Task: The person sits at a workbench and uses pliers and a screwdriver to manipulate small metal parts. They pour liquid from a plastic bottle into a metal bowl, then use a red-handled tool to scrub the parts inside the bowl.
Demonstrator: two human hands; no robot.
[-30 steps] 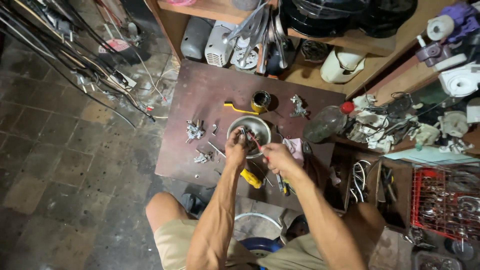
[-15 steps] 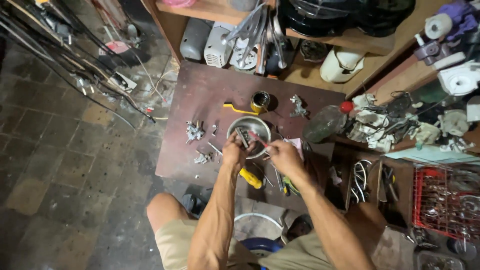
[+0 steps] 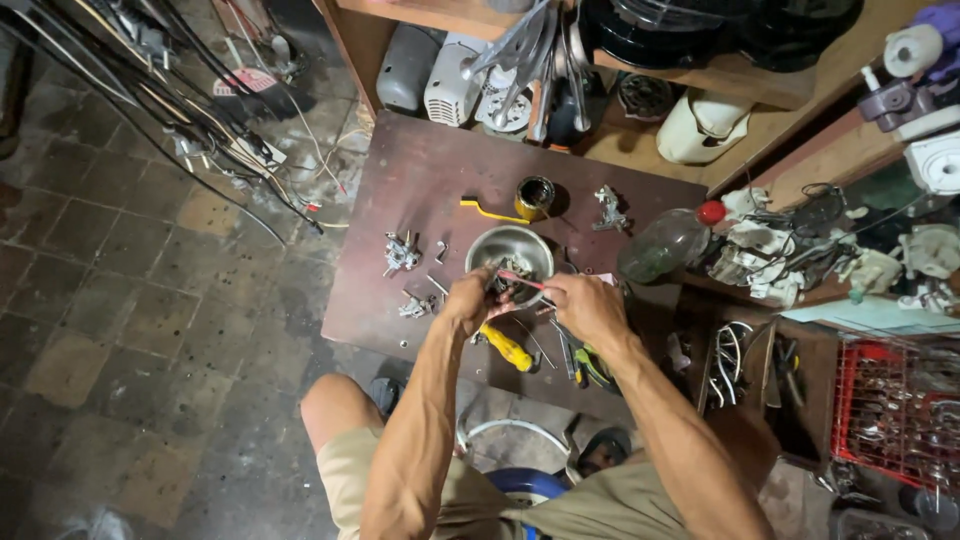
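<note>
My left hand (image 3: 467,298) grips a small grey metal part (image 3: 497,279) over the near rim of a round steel bowl (image 3: 514,248). My right hand (image 3: 583,303) holds a thin red-handled tool (image 3: 523,280) whose tip points left into that part. Both hands hover just above a dark brown table (image 3: 430,180). A yellow-handled screwdriver (image 3: 506,347) lies on the table under my left wrist. Green-handled pliers (image 3: 592,366) lie beneath my right forearm.
Small metal parts (image 3: 400,254) lie left of the bowl; a yellow-handled tin (image 3: 533,196) and another metal piece (image 3: 608,208) sit behind it. A clear plastic bottle with a red cap (image 3: 668,243) lies to the right. Wooden shelves (image 3: 640,130) hold appliances; a red wire basket (image 3: 895,405) stands far right. Cables (image 3: 200,110) cross the tiled floor.
Both hands stay over the bowl's near rim. The red-handled tool has tilted flatter, pointing more to the left into the part.
</note>
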